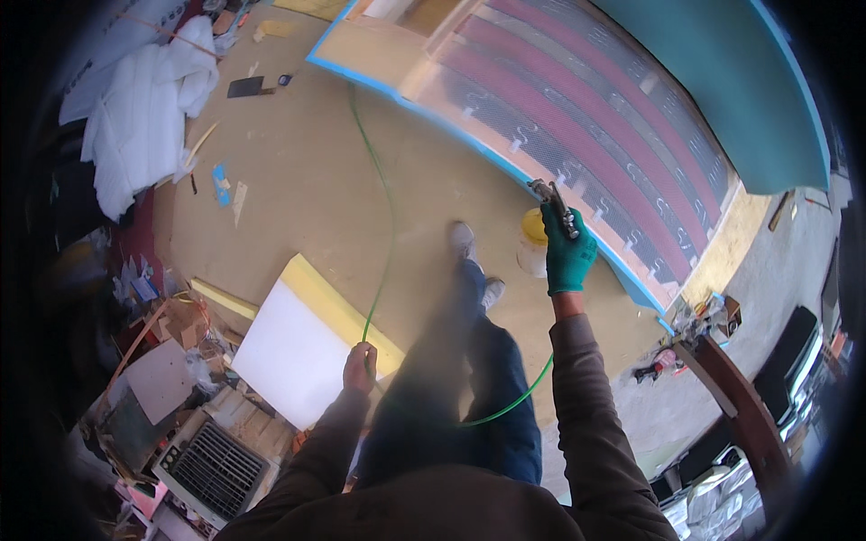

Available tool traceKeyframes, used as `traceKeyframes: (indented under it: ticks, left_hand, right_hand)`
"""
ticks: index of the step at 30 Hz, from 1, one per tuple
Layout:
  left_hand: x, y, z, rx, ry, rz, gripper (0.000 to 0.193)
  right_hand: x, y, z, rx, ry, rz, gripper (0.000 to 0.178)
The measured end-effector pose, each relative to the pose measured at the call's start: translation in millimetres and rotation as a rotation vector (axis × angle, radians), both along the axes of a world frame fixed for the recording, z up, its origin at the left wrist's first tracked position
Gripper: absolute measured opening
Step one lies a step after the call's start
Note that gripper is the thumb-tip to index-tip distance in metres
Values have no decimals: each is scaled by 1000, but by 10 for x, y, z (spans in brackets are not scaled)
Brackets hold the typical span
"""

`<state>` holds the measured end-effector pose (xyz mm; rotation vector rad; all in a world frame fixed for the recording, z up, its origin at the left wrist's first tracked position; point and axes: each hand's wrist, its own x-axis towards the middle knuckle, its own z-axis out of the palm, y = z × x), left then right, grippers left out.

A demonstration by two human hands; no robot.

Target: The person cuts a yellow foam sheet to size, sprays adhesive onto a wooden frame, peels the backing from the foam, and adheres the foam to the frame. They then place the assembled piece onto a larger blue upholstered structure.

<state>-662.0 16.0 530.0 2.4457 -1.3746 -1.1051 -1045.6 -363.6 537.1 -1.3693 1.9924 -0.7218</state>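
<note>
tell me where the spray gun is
In the head view, right of centre, the spray gun is in the gloved right hand, appearing beside the yellow-topped container.

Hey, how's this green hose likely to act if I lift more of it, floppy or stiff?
The green hose is probably flexible, since it runs in loose bends on both sides of the left hand. It may spring back somewhat, as its curves look smooth, with no sharp kinks showing. It's likely light too, being thin.
</note>
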Motion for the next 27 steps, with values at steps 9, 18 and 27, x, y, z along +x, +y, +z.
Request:
traceKeyframes:
  ticks: [9, 18, 27]
  left_hand:
    - [-67, -12, -67, -11, 65, -94, 14]
    - [-64, -138, 100, -85, 47, -258, 15]
    - [41, -374, 331, -55, 11, -309, 22]
  right_hand:
    - [-835, 877, -121, 105, -55, -239, 24]
    - [-1633, 1763, 0, 109, 54, -463, 35]
    - [-2288, 2494, 158, 82, 148, -666, 35]
